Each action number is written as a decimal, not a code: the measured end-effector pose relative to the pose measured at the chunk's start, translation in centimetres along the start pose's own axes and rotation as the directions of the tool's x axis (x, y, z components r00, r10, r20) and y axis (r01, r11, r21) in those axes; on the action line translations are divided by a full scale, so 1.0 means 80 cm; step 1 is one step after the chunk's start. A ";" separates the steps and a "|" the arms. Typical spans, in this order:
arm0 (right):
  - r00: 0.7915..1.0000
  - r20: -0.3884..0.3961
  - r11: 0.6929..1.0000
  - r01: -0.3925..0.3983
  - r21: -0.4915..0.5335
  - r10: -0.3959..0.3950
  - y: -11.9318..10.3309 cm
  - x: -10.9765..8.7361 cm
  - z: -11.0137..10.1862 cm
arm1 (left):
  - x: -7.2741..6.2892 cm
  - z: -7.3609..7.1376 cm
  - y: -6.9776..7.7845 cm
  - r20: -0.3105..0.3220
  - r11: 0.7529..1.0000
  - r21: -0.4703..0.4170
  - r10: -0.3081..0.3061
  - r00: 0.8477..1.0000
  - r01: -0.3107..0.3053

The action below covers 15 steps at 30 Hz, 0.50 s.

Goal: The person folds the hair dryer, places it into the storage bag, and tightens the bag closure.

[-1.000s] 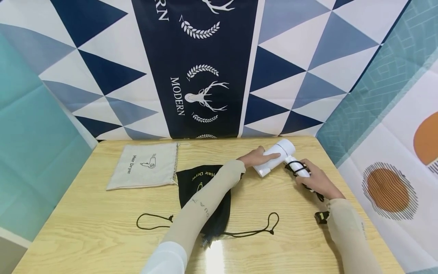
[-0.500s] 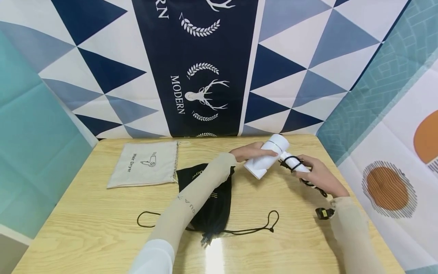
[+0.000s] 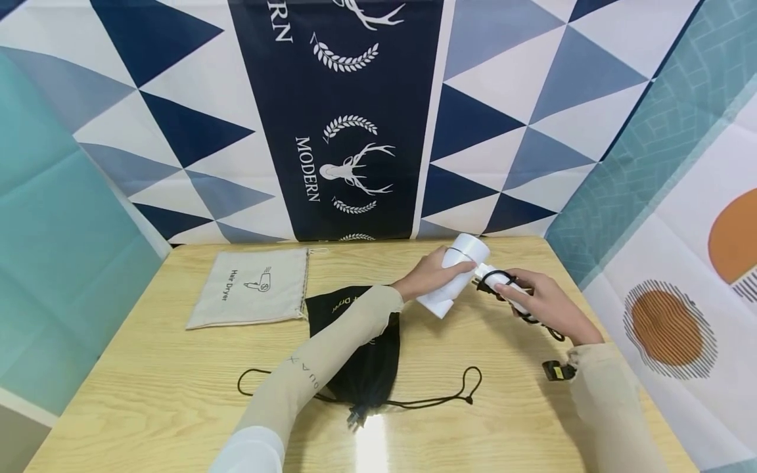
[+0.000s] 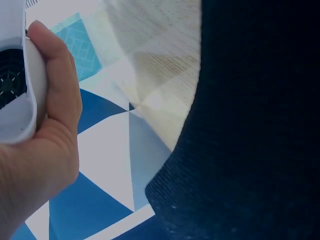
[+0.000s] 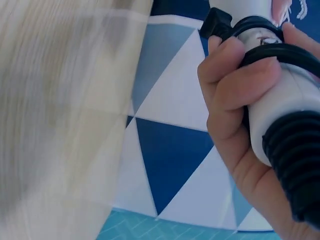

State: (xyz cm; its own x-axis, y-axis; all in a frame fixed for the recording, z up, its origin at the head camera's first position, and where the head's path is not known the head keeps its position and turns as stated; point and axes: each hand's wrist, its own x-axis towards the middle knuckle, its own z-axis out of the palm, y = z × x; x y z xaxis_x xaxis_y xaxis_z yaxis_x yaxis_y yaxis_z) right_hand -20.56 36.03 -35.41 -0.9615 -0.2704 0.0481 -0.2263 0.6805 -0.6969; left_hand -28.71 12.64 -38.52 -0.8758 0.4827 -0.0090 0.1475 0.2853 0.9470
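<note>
Both hands hold a white hair dryer [image 3: 464, 253] above the right half of the table, its handle pointing to the lower right. My left hand [image 3: 430, 274] grips the barrel; the left wrist view shows the thumb side of this hand against the casing, beside a dark round grille [image 4: 9, 80]. Curled fingers of my right hand [image 3: 550, 302] hold the white handle [image 5: 285, 100]. A black cord [image 5: 280, 51] is wound around that handle, with a ribbed black sleeve at its end. Below the left forearm lies a black drawstring bag [image 3: 378, 361] lettered "Hair Dryer", partly covered by the arm.
A cream pouch [image 3: 251, 289] printed "Hair Dryer" lies flat at the back left of the wooden table [image 3: 177, 394]. Black drawstring loops [image 3: 437, 401] spread from the bag; a small plug [image 3: 357, 415] sits at its near end. A patterned backdrop [image 3: 367, 131] stands behind.
Both hands have shifted the hair dryer somewhat left, and its barrel stands more steeply in the head view. The left forearm has drawn left, uncovering more of the black bag's lower part.
</note>
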 end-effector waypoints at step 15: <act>0.991 -0.113 0.995 0.061 -0.085 -0.070 -0.034 -0.001 0.011 | -0.026 -0.019 0.016 -0.114 0.996 0.079 0.061 0.992 -0.052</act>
State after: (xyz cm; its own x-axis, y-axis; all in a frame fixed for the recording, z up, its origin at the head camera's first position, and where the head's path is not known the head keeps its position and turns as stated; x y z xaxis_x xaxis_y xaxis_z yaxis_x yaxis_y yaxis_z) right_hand -19.73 33.62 -34.16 -0.9547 -0.2385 0.1778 -0.2967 0.7184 -0.6292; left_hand -27.44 10.73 -36.82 -0.9120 0.4012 0.0856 0.2287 0.3240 0.9180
